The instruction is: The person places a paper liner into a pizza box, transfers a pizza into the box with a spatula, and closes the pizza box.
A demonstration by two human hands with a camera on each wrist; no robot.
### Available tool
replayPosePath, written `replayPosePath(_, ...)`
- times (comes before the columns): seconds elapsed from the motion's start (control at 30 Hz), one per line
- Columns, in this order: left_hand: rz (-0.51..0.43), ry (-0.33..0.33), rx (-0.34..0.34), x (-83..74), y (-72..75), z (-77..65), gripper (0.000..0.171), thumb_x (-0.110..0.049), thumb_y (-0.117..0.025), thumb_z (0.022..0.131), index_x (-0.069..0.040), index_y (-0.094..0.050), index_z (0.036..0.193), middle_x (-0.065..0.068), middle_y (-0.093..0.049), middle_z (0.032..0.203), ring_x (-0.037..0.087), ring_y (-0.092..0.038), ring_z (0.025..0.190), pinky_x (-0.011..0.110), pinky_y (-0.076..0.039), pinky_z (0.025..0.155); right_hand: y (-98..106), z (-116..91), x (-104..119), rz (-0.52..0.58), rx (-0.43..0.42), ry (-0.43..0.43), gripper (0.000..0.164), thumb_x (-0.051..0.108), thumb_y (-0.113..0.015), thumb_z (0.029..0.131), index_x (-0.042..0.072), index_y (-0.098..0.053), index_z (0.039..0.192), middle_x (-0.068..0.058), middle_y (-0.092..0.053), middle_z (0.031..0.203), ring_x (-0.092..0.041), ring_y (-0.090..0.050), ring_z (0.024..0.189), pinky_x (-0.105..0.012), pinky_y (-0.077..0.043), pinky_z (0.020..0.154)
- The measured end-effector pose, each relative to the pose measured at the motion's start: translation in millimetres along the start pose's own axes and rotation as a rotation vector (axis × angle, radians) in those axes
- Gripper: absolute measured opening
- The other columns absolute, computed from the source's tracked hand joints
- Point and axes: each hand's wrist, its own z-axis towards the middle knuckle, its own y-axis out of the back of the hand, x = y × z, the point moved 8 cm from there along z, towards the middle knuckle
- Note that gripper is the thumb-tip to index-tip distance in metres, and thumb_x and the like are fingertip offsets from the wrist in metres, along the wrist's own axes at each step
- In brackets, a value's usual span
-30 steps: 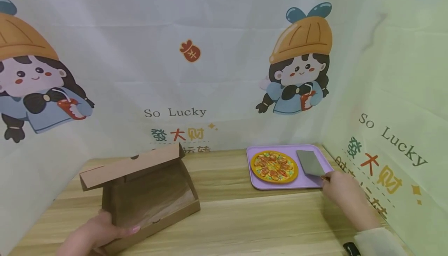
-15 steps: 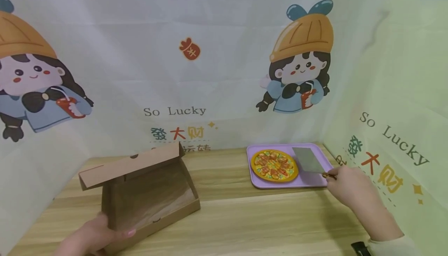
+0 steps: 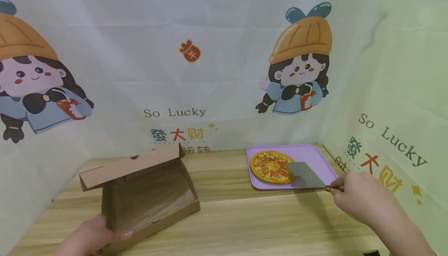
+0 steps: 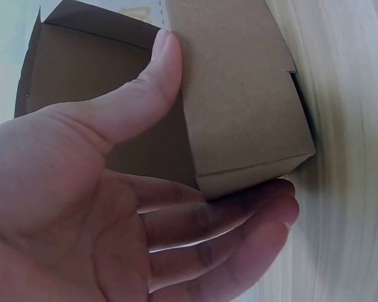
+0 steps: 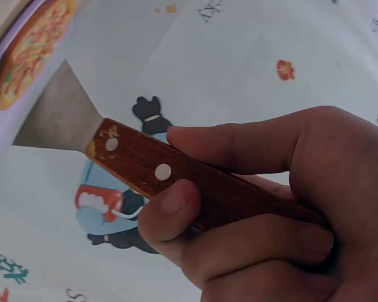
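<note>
My right hand (image 3: 358, 195) grips the riveted wooden handle of a metal spatula (image 3: 306, 174), fingers wrapped round it in the right wrist view. The flat blade overlaps the right edge of a toy pizza (image 3: 273, 166) in the head view; whether it touches the pizza I cannot tell. The pizza lies on the left half of a purple tray (image 3: 316, 157). At the front left corner of a brown cardboard box (image 3: 154, 203), my left hand (image 3: 85, 234) holds the wall, thumb along its upper edge and fingers bent round the outside (image 4: 249, 119). The box lid stands raised, its flap leaning forward.
All stands on a wood-grain table (image 3: 224, 221). Between box and tray lies a stretch of table. A printed cloth (image 3: 224, 73) closes off the back and both sides, near the tray's right end.
The spatula blade has moved left from the tray's right part to the pizza's edge, while my right hand has come nearer and slightly right. The left hand and box stay nearly still.
</note>
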Motion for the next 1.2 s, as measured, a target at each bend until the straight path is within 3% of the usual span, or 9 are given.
replayPosePath(0.07,-0.011,0.019,-0.013,0.3,1.1,-0.5,0.087,-0.055,-0.086,0.085,0.021,-0.055,0.116,0.013,-0.063,0.080,0.017,-0.055,0.065,0.040,-0.058,0.065,1,-5,6,-0.021,-0.002,0.020,0.023,0.020,-0.067,0.095,0.011,-0.085,0.106,-0.002,-0.076,0.085,-0.018,-0.048,0.060,-0.033,-0.036,0.054)
replayPosePath(0.17,-0.044,0.047,-0.016,0.3,2.2,-1.6,0.075,-0.055,-0.087,0.084,0.011,-0.058,0.104,0.000,-0.046,0.072,0.012,-0.040,0.057,0.030,-0.046,0.058,3,-10,16,-0.049,-0.010,0.033,0.020,0.021,-0.068,0.095,0.015,-0.086,0.103,0.005,-0.070,0.076,-0.017,-0.047,0.058,-0.033,-0.036,0.054)
replayPosePath(0.3,-0.046,0.033,-0.012,-1.3,3.7,-3.3,0.070,-0.053,-0.085,0.087,0.010,-0.057,0.104,0.005,-0.051,0.082,0.017,-0.044,0.064,0.032,-0.046,0.060,3,-15,29,-0.089,-0.034,0.071,0.018,0.022,-0.070,0.095,0.019,-0.086,0.102,0.004,-0.071,0.076,-0.016,-0.046,0.058,-0.033,-0.035,0.054)
replayPosePath(0.47,-0.074,0.011,0.002,-1.5,0.8,-4.5,0.088,-0.053,-0.085,0.087,0.021,-0.052,0.119,0.024,-0.066,0.101,0.031,-0.066,0.085,0.047,-0.061,0.073,-1,-19,39,-0.122,-0.022,0.113,0.014,0.022,-0.073,0.094,0.022,-0.086,0.097,0.006,-0.074,0.082,-0.014,-0.047,0.062,-0.033,-0.037,0.056)
replayPosePath(0.53,-0.083,0.024,0.004,-0.2,-0.5,-3.3,0.087,-0.054,-0.086,0.085,0.021,-0.053,0.115,0.019,-0.064,0.089,0.026,-0.064,0.078,0.043,-0.061,0.070,-4,-20,41,-0.130,-0.008,0.112,0.012,0.022,-0.073,0.094,0.023,-0.085,0.093,0.007,-0.069,0.076,-0.013,-0.046,0.061,-0.033,-0.037,0.056)
replayPosePath(0.6,-0.063,0.050,-0.002,1.3,-0.3,-0.9,0.078,-0.055,-0.087,0.084,0.013,-0.054,0.103,0.004,-0.049,0.076,0.014,-0.046,0.063,0.031,-0.051,0.059,-6,-20,43,-0.131,0.008,0.107,0.013,0.023,-0.072,0.094,0.025,-0.083,0.088,0.008,-0.066,0.074,-0.014,-0.046,0.061,-0.033,-0.035,0.056)
replayPosePath(0.7,-0.047,0.076,-0.001,2.0,1.0,1.3,0.074,-0.057,-0.088,0.082,0.006,-0.051,0.093,-0.003,-0.031,0.070,0.007,-0.026,0.055,0.022,-0.036,0.053,-7,-19,46,-0.135,0.026,0.100,0.020,0.023,-0.071,0.095,0.028,-0.076,0.076,0.007,-0.060,0.068,-0.014,-0.044,0.059,-0.032,-0.033,0.055)
replayPosePath(1.03,-0.026,0.093,0.019,-1.8,1.8,2.8,0.075,-0.057,-0.087,0.082,0.007,-0.051,0.093,-0.006,-0.031,0.066,0.005,-0.025,0.054,0.020,-0.033,0.051,-13,-13,48,-0.131,0.059,0.110,0.040,0.022,-0.070,0.095,0.027,-0.056,0.058,0.008,-0.038,0.055,-0.013,-0.039,0.055,-0.030,-0.027,0.051)
replayPosePath(1.2,-0.005,0.095,0.033,-0.2,1.7,3.8,0.085,-0.061,-0.086,0.080,0.015,-0.052,0.100,-0.004,-0.035,0.067,0.004,-0.024,0.053,0.020,-0.034,0.051,-12,-4,53,-0.108,0.081,0.131,0.040,0.015,-0.067,0.091,0.026,-0.053,0.055,0.009,-0.036,0.053,-0.011,-0.033,0.053,-0.028,-0.026,0.050)
